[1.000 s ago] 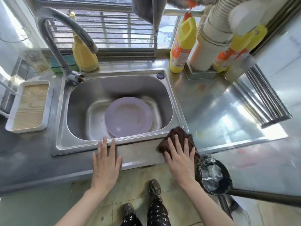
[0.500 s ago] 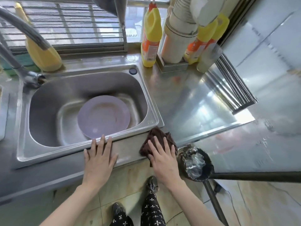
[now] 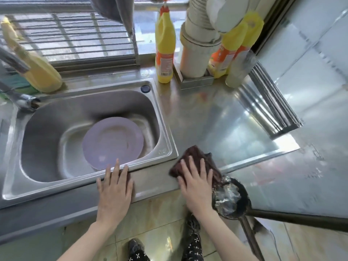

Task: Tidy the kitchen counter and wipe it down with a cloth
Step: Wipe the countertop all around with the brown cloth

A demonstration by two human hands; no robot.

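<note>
My right hand [image 3: 195, 183] lies flat with straight fingers on a dark brown cloth [image 3: 194, 157], pressing it onto the steel counter [image 3: 216, 125] near the front edge, just right of the sink. My left hand [image 3: 114, 187] rests flat on the counter's front strip below the sink rim [image 3: 169, 147], fingers straight, holding nothing. A purple plate [image 3: 113, 140] lies in the sink bowl.
Yellow bottles [image 3: 164, 53] and a white pipe [image 3: 197, 49] stand at the back by the window. Another yellow bottle [image 3: 37, 72] and the tap [image 3: 22, 102] are at back left. A dark pan with crumpled foil [image 3: 229, 198] juts out right of my right hand.
The view has shifted right along the counter. My right hand and the cloth have slid slightly right along the front edge; my left hand stays flat below the sink.
</note>
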